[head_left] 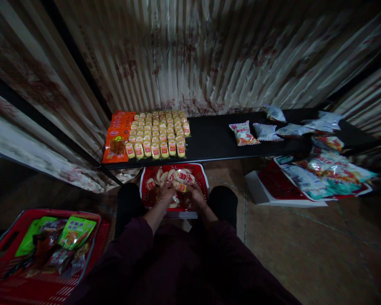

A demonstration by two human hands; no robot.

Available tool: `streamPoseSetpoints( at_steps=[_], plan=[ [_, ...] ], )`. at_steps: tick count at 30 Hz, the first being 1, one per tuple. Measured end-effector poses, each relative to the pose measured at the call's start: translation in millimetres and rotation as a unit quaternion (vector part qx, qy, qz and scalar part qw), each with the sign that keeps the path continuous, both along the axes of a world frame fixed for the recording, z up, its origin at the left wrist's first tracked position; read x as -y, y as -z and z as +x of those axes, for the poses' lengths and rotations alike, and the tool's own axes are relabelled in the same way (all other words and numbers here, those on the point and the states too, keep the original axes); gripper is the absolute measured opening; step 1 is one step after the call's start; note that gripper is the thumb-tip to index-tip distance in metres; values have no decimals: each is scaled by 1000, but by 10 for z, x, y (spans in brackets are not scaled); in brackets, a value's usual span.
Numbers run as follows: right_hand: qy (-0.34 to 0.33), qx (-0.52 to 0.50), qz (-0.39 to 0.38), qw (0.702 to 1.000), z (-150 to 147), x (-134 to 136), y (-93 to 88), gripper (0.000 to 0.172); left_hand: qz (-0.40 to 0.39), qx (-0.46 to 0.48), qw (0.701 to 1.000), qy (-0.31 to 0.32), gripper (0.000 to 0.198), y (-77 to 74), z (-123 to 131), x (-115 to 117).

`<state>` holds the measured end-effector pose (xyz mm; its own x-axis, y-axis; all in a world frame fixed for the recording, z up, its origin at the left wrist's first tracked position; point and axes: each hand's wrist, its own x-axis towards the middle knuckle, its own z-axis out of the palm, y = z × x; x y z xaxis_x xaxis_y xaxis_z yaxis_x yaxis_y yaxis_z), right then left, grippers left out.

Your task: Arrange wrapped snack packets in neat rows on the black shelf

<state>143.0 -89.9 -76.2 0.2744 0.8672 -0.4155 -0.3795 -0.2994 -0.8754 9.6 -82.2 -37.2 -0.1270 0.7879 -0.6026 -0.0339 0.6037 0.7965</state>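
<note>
Over a red basket [206, 186] between my knees, both hands hold the ends of a small yellow wrapped cake [180, 187] with a red and white label. My left hand [167, 191] pinches its left end, and the right end is in the closed fingers of my right hand [194, 195]. Loose round wrapped cakes [165, 175] lie in the basket around and below my hands. On the black shelf [209, 135] just beyond stand tight rows of the same yellow wrapped cakes [155, 149]. Flat orange snack packets [116, 127] overlap at their left.
Several puffed snack bags [244, 133] lie spread along the shelf's right half. A second red basket [269, 182] full of snack bags sits on the floor at right. At lower left is a red basket [92, 218] with green packets [77, 232]. A pleated curtain [184, 55] hangs behind the shelf.
</note>
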Motion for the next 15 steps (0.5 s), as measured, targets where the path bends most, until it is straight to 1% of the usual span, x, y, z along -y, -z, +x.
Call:
streamPoseSetpoints(
  at_steps=[3, 7, 10, 15],
  plan=[
    [30, -28, -29, 999, -6, 25, -39, 33, -4, 21, 1000, -19, 40, -27, 13, -5],
    [-10, -38, -51, 998, -2, 72, -102, 30, 26, 29, 998, -41, 36, -33, 26, -54],
    [-42, -38, -43, 997, -7, 108, -129, 30, 44, 46, 997, -50, 35, -14, 30, -103],
    [-39, -29, -38, 998, -29, 149, -122, 35, 51, 49, 996, -47, 27, 36, 31, -163]
  ],
)
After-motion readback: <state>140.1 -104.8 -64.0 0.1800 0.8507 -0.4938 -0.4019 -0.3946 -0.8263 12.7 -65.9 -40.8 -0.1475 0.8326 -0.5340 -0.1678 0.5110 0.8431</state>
